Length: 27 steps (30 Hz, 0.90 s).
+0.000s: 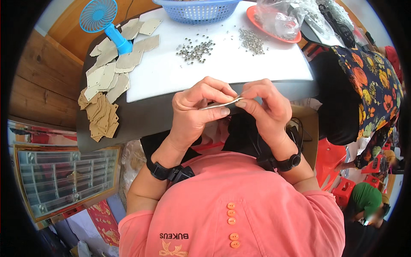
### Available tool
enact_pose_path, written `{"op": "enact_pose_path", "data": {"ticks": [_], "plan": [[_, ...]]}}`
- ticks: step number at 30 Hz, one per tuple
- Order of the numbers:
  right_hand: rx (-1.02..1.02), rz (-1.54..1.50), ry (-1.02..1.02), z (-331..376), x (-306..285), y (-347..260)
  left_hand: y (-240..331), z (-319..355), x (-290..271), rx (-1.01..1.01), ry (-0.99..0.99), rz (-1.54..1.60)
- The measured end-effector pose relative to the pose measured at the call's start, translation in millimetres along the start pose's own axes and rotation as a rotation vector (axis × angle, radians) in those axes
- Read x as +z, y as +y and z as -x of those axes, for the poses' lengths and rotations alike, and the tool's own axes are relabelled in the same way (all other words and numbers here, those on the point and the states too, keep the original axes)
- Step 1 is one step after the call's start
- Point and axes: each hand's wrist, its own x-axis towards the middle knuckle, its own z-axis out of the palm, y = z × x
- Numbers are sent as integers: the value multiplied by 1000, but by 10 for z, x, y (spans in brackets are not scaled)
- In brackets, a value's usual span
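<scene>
Just in front of the table's near edge, my two hands hold a thin, pale flat piece (214, 105) seen almost edge-on. My left hand (192, 103) pinches it from the left, thumb beneath and fingers above. My right hand (269, 105) closes on its right end with thumb and index finger. Whether a small part sits between the right fingertips is hidden. Beyond the hands, a loose pile of small round metal caps (195, 50) lies on a white sheet (158, 77). A heap of small silver metal pieces (253, 41) is to its right.
Flat grey-beige pieces (105, 77) lie around a blue fan (124, 45) at the left, with tan pieces (100, 118) nearer. A blue basket (205, 13) and a red tray (293, 40) holding a clear bag stand at the back. A person in a floral top (372, 85) is at the right.
</scene>
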Motion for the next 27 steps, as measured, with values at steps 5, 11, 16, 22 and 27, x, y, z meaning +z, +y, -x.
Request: {"op": "enact_pose_path", "data": {"ticks": [5, 11, 16, 22, 27], "plan": [[-139, 47, 20, 81, 10, 25, -2, -6, -10, 26, -54, -17], [-267, 68, 8, 73, 22, 54, -30, -5, -15, 75, -65, -28], [-282, 71, -1, 77, 13, 68, -4, -7, 6, 75, -40, -47], [-334, 99, -40, 101, -1, 114, -1, -28, -10, 133, -55, -166], [-314, 63, -41, 163, -10, 165, -3, -51, -36, 291, -155, -379]]}}
